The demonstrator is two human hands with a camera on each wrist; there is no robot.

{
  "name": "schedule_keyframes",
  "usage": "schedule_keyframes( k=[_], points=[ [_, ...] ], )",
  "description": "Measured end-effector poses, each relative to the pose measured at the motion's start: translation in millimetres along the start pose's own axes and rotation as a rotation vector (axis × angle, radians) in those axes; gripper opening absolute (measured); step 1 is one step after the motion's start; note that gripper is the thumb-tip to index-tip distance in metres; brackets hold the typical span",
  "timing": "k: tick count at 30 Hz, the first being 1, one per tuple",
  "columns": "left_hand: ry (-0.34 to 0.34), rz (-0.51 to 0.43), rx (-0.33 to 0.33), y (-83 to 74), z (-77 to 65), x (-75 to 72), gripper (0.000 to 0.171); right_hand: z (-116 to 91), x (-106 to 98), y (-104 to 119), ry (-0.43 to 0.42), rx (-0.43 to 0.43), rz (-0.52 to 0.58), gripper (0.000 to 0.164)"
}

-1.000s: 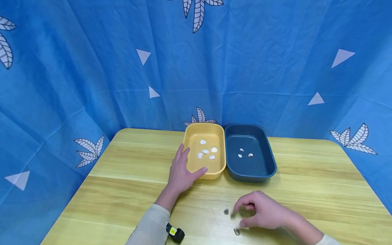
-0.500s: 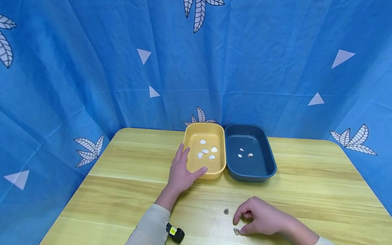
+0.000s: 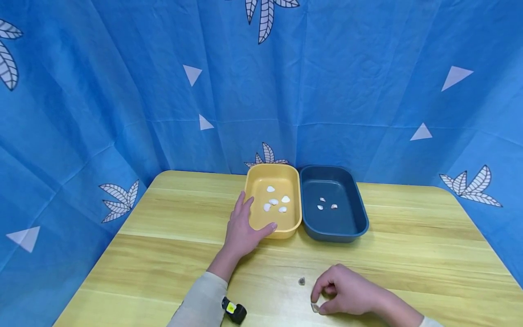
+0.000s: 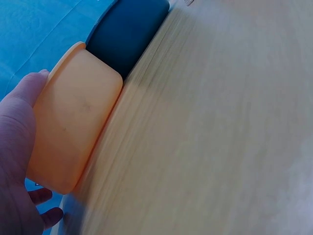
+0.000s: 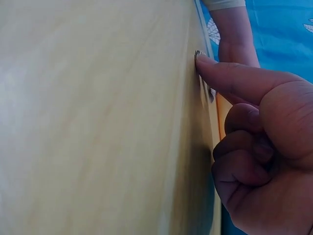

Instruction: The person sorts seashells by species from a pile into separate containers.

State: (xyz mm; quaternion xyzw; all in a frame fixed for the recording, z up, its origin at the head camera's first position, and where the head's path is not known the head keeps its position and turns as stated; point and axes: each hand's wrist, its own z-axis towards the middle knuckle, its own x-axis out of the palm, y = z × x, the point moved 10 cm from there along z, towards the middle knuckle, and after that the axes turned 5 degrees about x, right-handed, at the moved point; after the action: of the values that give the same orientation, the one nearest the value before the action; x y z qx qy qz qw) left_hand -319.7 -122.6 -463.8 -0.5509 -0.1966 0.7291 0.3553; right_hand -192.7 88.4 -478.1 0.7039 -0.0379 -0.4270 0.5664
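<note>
My right hand point(image 3: 345, 290) is low over the table, thumb and index finger pinching a small greyish seashell point(image 3: 315, 308); the other fingers are curled in. In the right wrist view this shell point(image 5: 197, 55) shows at the fingertip. Another dark shell point(image 3: 301, 281) lies on the table just left of that hand. My left hand point(image 3: 242, 231) rests spread at the near left corner of the yellow tray point(image 3: 273, 234), thumb along its front rim. Several white shells point(image 3: 273, 201) lie inside. Right beside it, the dark blue tray point(image 3: 335, 227) holds 3 small shells point(image 3: 334, 206).
Both trays stand side by side at the back of the wooden table point(image 3: 429, 254). A blue patterned curtain point(image 3: 347, 81) hangs close behind and around it. On the left sleeve's cuff sits a black strap with a small device point(image 3: 236, 313).
My right hand has come down and slightly toward me, and its thumb and index finger have closed on the nearer shell. The left hand and both trays stay in place.
</note>
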Motion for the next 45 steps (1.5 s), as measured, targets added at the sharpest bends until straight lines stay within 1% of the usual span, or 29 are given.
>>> schedule_keyframes(
  k=[7,13,19,22,26,28,36,41,45],
  points=[
    [-0.002,-0.006,0.002,-0.7,0.6,-0.6,0.103,0,3,3,0.025,-0.024,0.014,0.022],
    [-0.001,-0.011,0.005,-1.2,0.2,-0.6,0.103,1,6,0,0.052,-0.004,0.032,0.021],
    [-0.005,-0.012,0.002,-0.9,0.2,-0.2,0.103,1,7,4,0.052,-0.02,0.005,0.019],
    [-0.004,-0.007,-0.003,-0.5,0.2,0.0,0.103,1,9,5,0.068,-0.014,0.025,0.018],
    [-0.001,-0.005,-0.011,0.0,0.0,0.2,0.104,1,14,8,0.107,-0.012,0.064,0.025],
    [-0.001,-0.005,-0.013,0.4,0.2,0.4,0.104,1,18,10,0.116,-0.024,0.057,0.028],
    [-0.007,-0.005,0.005,0.2,0.7,0.5,0.103,3,19,13,0.084,-0.056,0.003,0.024],
    [-0.001,-0.004,-0.005,0.6,0.2,0.5,0.103,3,19,11,0.086,-0.045,0.018,0.02],
    [0.0,-0.005,-0.009,0.1,0.3,0.3,0.103,3,19,11,0.079,-0.037,0.01,0.02]
  ],
)
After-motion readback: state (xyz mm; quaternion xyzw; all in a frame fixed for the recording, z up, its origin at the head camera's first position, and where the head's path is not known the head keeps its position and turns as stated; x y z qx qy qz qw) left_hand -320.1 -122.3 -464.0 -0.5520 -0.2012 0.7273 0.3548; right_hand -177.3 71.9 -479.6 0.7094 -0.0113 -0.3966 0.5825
